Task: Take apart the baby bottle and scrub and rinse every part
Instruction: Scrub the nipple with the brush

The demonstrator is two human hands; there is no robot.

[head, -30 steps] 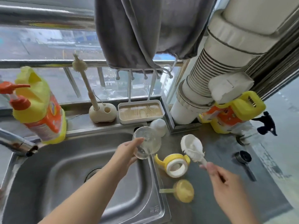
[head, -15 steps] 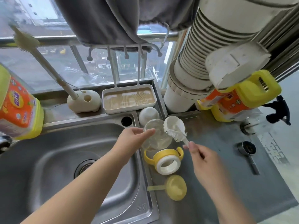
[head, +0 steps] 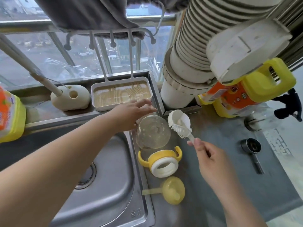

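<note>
Two hands work over the steel desk beside the sink. The left hand reaches toward the desk's back edge, fingers straight and loosely spread, holding nothing, above the clear bottle body lying at the sink's rim. The right hand pinches the handle of the white brush, its head just beside the bottle. The yellow handled collar and yellow cap lie nearer the desk's front edge
</note>
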